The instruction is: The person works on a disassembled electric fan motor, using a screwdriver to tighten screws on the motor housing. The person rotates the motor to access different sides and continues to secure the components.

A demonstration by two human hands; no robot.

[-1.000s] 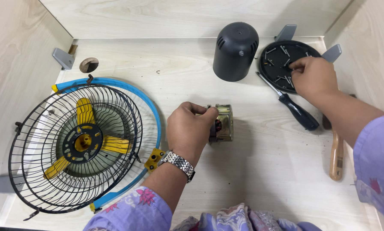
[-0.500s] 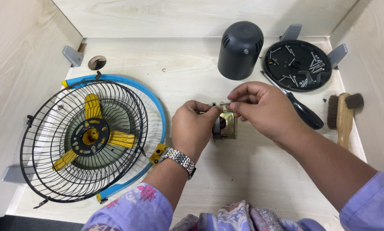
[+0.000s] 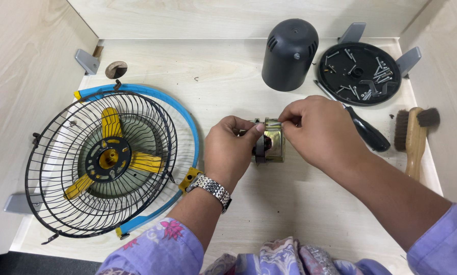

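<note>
A small brass-coloured fan motor [image 3: 272, 141] stands on the light wooden table, just right of centre. My left hand [image 3: 231, 148], with a metal watch on the wrist, grips the motor from its left side. My right hand [image 3: 320, 131] comes in from the right, its fingertips pinched at the motor's top right edge. Whatever those fingertips hold is too small to see.
A black wire fan guard with yellow blades [image 3: 102, 160] and a blue rim lies at the left. At the back stand a black motor cover [image 3: 289, 53] and a round black lid [image 3: 360, 73] holding several screws. A black-handled screwdriver [image 3: 363, 131] and a wooden brush [image 3: 413, 135] lie at the right.
My right hand left the lid of screws and came across to the motor, where its fingertips now rest. My left hand stayed on the motor. The view shifted slightly.
</note>
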